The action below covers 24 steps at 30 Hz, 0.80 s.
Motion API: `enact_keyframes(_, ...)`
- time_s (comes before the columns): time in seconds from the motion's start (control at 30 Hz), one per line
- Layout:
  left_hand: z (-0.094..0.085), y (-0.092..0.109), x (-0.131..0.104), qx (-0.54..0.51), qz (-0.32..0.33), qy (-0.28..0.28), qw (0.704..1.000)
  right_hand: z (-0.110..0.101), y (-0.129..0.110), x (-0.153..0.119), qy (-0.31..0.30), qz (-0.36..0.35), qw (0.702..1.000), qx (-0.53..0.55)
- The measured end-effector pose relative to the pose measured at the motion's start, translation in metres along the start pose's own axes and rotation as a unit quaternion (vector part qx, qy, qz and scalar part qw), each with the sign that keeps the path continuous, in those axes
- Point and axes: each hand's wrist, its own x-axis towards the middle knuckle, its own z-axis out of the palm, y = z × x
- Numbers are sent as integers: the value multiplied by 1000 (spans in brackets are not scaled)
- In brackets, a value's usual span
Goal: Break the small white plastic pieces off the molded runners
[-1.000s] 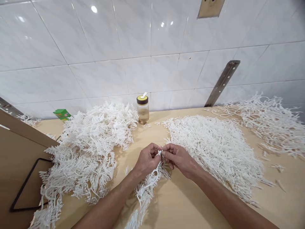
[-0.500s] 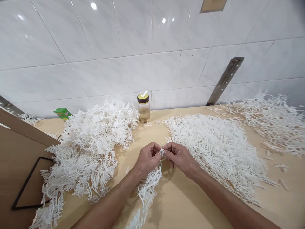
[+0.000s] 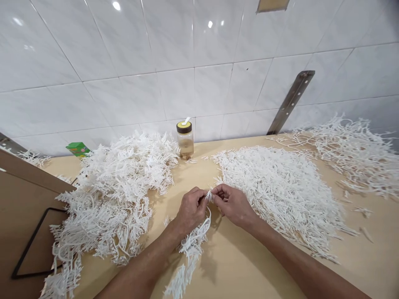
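My left hand (image 3: 190,209) is closed in a pinch on a white branched plastic strand (image 3: 193,249), whose bushy length hangs below the fingers to the tabletop. At the fingertips a small fan of thin white prongs (image 3: 208,195) sticks out. From the other side my right hand (image 3: 233,204) pinches at this same fan, thumb and forefinger together. Both hands nearly touch, just above the table. Left of them lies a tall heap of white branched strands (image 3: 115,195). On the right spreads a flatter pile of short loose white sprigs (image 3: 280,195).
A jar (image 3: 185,143) with a black and yellow lid and brownish contents stands by the tiled wall. A green box (image 3: 77,148) is at the back left. Bare, tangled white stems (image 3: 349,153) lie far right. A brown board (image 3: 28,211) borders the left side.
The view has shifted slightly. Both hands stay together at the strand; the fan of prongs has turned a little between the fingertips.
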Motion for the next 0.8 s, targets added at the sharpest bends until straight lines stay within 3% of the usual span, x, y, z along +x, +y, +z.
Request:
enact_keyframes(0.2, 0, -1, 0, -34, -34, -7, 999, 4, 2, 2, 77, -189, 955, -216)
enact_keyframes(0.3, -2, -1, 0, -78, -48, -10, 996, -6, 8, 9, 160, -189, 936, -250)
enact_keyframes(0.4, -3, -2, 0, -114, -72, -4, 991, -18, 11, 15, 194, -145, 947, -212)
enact_keyframes(0.6, -2, -3, 1, -124, -81, 0, 989, -20, 1, 9, 151, -129, 969, -149)
enact_keyframes(0.8, -3, 1, 1, -87, -33, -26, 995, -16, -8, 4, 36, -162, 981, -105)
